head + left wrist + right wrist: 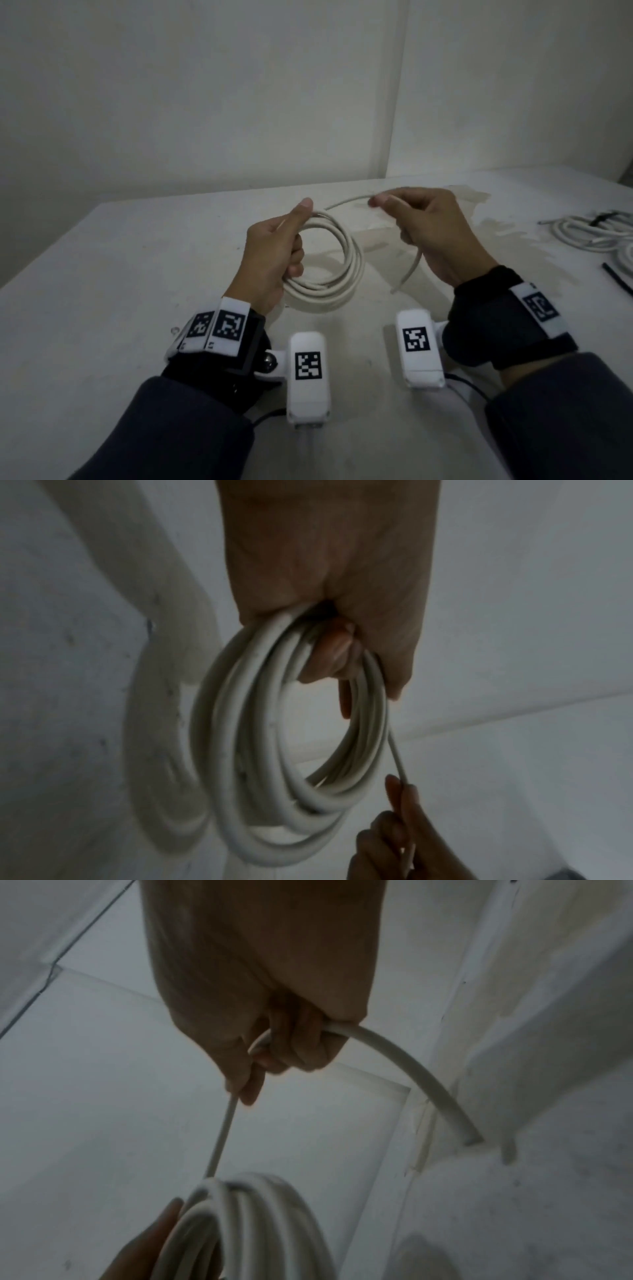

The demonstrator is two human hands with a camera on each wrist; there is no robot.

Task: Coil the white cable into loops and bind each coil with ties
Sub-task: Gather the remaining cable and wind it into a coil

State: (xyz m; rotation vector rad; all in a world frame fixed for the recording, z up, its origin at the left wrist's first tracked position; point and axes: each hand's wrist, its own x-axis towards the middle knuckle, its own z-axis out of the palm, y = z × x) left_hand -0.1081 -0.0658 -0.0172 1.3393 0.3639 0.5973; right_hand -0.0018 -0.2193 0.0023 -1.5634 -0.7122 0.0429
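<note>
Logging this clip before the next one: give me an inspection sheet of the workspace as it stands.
Surface: white table, stained near the far right.
Job's things: coil, several loops, unbound; free end hanging loose.
Clutter: bound coils and a black tie at right.
Grips: left hand holds the coil; right hand pinches the cable's tail.
Cables: dark wrist-camera leads near the sleeves.
Surroundings: plain white walls.
</note>
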